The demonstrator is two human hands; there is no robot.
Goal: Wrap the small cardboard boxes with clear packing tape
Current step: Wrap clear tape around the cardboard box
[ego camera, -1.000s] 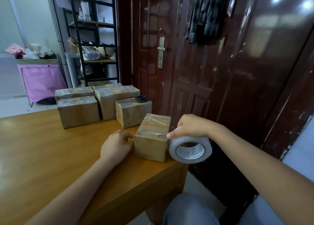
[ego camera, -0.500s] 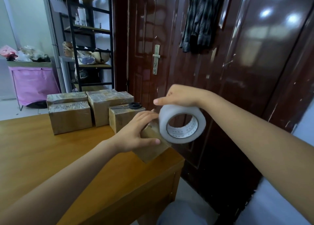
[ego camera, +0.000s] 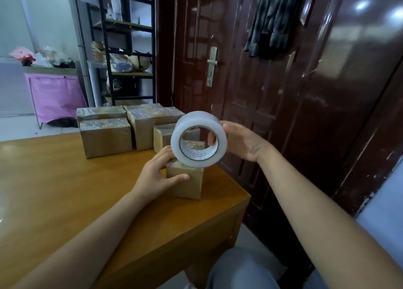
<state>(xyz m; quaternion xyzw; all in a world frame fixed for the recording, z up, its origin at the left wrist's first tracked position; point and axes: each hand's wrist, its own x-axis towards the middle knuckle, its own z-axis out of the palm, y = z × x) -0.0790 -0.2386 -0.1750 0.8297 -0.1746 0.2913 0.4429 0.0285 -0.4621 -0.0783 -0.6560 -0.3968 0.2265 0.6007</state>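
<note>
the right hand (ego camera: 242, 142) holds the roll of clear tape (ego camera: 198, 138) upright above the desk, its fingers curled round the far side of the roll with one fingertip showing through the hollow core and the thumb at the roll's upper right edge; the roll faces the camera, its printed inner core visible, and its lower edge sits just over the top of the small cardboard box (ego camera: 185, 180). the left hand (ego camera: 156, 175) grips that box from the left, thumb stretched across its front face and the other fingers reaching up round its top left edge behind the roll. the box stands near the right front corner of the desk (ego camera: 54, 190), a wooden surface with a glossy sheen, and its top looks already covered in shiny tape. behind it, well apart toward the back of the desk, sits a cluster of taped boxes (ego camera: 105, 136): two on the left, one behind the other, a taller one in the middle, and a smaller one on the right partly hidden by the roll. beyond the desk stands a dark metal shelf rack (ego camera: 128, 48) loaded with odds and ends, a pink cloth-fronted stand (ego camera: 56, 96) to the left, and a dark red door (ego camera: 218, 70) with a metal handle, a dark garment (ego camera: 274, 20) hanging further right
</note>
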